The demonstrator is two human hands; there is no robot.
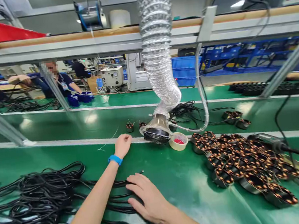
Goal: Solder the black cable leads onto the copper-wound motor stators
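My left hand [123, 145], with a blue wristband [115, 160], is closed at the pale rail. Its fingertips are curled together, and anything in them is hidden. Just beyond it, a small copper-wound motor stator [129, 126] stands on the green surface. My right hand [147, 199] lies nearer to me, palm down with its fingers apart, beside the ends of several black cables [123, 207]. To the left spreads a tangled heap of black cables [37, 200]. Many stators with copper windings [243, 158] are grouped at the right.
A silver flexible duct [157, 33] hangs down to a round black grille [156, 135] above the rail. Beside it stands a small cream tub [178, 141] with red contents. A black-handled tool [269, 140] lies over the stators. A person [62, 81] works across the bench.
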